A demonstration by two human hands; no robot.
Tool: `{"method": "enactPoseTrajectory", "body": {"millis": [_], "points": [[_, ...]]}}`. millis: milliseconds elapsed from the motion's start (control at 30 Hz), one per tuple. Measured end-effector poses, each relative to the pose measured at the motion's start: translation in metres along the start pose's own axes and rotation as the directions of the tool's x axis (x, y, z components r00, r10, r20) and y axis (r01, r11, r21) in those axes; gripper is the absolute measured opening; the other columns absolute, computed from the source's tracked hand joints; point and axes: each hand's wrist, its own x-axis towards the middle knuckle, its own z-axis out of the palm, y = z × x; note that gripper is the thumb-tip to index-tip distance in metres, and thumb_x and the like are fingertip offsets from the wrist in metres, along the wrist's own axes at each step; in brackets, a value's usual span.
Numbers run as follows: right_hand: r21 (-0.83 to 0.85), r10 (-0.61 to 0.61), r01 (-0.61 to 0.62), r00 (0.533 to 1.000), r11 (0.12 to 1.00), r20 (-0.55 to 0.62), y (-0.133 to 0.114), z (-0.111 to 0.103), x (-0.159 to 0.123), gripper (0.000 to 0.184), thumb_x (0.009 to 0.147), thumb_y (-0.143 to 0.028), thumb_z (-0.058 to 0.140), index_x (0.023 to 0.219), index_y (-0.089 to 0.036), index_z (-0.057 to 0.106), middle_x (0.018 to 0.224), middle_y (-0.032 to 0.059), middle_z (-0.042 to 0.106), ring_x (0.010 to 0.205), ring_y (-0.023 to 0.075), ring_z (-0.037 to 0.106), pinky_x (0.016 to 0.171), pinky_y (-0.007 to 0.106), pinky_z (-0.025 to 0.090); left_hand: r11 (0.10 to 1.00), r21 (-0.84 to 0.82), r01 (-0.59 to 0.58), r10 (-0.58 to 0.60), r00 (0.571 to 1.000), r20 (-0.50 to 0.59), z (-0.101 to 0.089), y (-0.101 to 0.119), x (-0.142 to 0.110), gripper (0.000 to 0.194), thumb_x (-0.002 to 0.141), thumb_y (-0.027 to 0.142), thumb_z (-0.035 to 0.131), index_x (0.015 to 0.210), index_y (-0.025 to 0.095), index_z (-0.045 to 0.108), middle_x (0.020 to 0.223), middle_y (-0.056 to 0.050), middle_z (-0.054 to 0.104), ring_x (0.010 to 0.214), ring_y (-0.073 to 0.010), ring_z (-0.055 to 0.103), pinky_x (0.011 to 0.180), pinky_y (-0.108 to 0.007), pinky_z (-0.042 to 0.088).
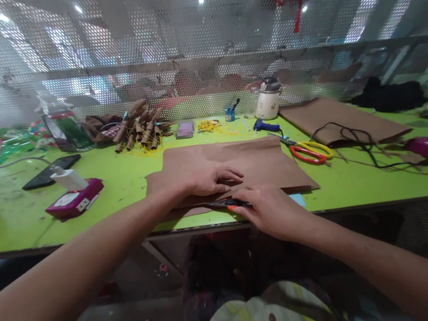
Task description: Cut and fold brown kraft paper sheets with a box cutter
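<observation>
A stack of folded brown kraft paper [221, 157] lies at the table's front edge before me. My left hand [214, 179] rests flat on it, fingers stretched to the right and pressing the sheet down. My right hand [270, 208] is closed around a dark, slim utility knife [224, 203], its tip pointing left along the paper's near edge. A small orange spot shows beside the right fingers. Whether the blade touches the paper, I cannot tell. A light blue slip [297, 200] peeks out under the paper's right front side.
Red-and-yellow-handled scissors [310, 152] and a blue glue gun [267, 125] lie to the right. More brown paper [335, 117] is behind them. At left are a purple power strip [76, 198] and a phone [51, 171]. Brown paper rolls [141, 128] and a cream flask [268, 101] stand behind.
</observation>
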Motion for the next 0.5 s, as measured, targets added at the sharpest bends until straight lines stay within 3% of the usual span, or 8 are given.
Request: {"method": "enactPoseTrajectory", "body": {"millis": [333, 500], "points": [[-0.064, 0.030, -0.030, 1.000, 0.998, 0.003, -0.005, 0.005, -0.003, 0.027, 0.096, -0.034, 0.047, 0.106, -0.020, 0.067, 0.094, 0.0090, 0.071, 0.086, 0.0254, 0.067, 0.068, 0.032, 0.042, 0.999, -0.013, 0.044, -0.045, 0.991, -0.125, 0.007, -0.004, -0.005, 0.032, 0.082, 0.024, 0.062, 0.112, 0.016, 0.069, 0.128, -0.012, 0.062, 0.119, -0.0229, 0.056, 0.101, -0.033, 0.044], [-0.145, 0.033, -0.031, 0.999, 0.989, 0.012, -0.005, 0.004, -0.004, 0.027, 0.096, -0.036, 0.047, 0.102, -0.021, 0.068, 0.088, 0.0083, 0.070, 0.078, 0.0245, 0.066, 0.062, 0.031, 0.039, 0.984, 0.146, 0.102, -0.092, 0.993, -0.069, -0.008, 0.013, -0.011, 0.021, 0.078, 0.018, 0.062, 0.095, 0.016, 0.075, 0.118, -0.011, 0.064, 0.105, -0.0216, 0.062, 0.089, -0.030, 0.049]]}}
